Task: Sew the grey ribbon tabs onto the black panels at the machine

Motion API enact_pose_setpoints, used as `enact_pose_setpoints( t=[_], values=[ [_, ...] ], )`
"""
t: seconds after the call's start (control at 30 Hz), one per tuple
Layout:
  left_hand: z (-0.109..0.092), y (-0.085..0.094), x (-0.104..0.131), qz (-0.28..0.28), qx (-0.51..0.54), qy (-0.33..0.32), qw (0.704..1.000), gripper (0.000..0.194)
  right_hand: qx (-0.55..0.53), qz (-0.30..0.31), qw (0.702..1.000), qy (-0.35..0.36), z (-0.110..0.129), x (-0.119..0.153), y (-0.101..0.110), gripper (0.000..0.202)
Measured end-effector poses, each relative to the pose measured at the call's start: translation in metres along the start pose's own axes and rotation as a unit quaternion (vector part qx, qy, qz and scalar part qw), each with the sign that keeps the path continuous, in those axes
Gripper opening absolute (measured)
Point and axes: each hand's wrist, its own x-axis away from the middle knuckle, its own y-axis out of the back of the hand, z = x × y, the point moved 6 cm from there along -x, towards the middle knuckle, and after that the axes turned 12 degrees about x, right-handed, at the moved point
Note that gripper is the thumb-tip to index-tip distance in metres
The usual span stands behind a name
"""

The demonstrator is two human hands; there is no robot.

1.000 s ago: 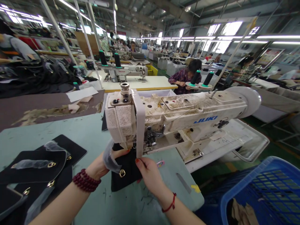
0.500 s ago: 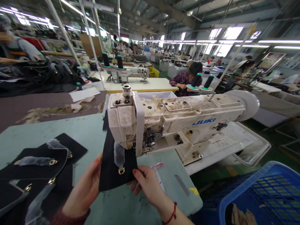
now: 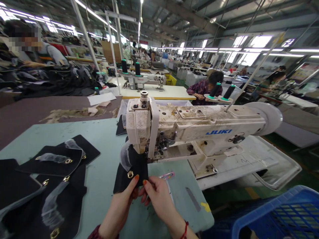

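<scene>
My left hand (image 3: pixel 122 207) and right hand (image 3: pixel 158 196) pinch the near edge of the black piece (image 3: pixel 132 171). Its far end lies under the machine (image 3: pixel 189 127)

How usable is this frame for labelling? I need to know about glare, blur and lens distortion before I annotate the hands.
Head view: wide-angle bending curves the table edges and roof beams; ceiling strip lights and windows blow out to white; the left hand, right hand, black piece and sewing machine are sharp and evenly lit; distant workers are small and soft.
</scene>
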Motion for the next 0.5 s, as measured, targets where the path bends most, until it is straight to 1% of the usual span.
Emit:
enact_pose_setpoints(
  t=[0.07,0.17,0.27,0.33,0.5],
  values=[
    [0.005,0.007,0.0,-0.01,-0.002,0.027,1.0,0.043,-0.002,0.011,1.0,-0.007,0.0,0.004,0.001,0.059],
    [0.009,0.011,-0.001,-0.002,-0.014,0.047,0.999,0.045,-0.016,0.023,0.999,-0.016,-0.003,0.009,0.006,0.059],
    [0.008,0.011,-0.003,0.009,-0.021,0.036,0.999,0.045,-0.045,0.012,0.999,-0.025,-0.008,0.008,0.011,0.063],
    [0.007,0.01,-0.004,0.013,-0.026,0.03,0.999,0.044,-0.048,0.007,0.999,-0.022,-0.008,0.005,0.012,0.065],
    [0.005,0.013,-0.005,0.001,-0.063,0.019,0.998,0.045,0.002,-0.007,1.0,-0.018,-0.003,-0.001,0.005,0.072]
  ],
)
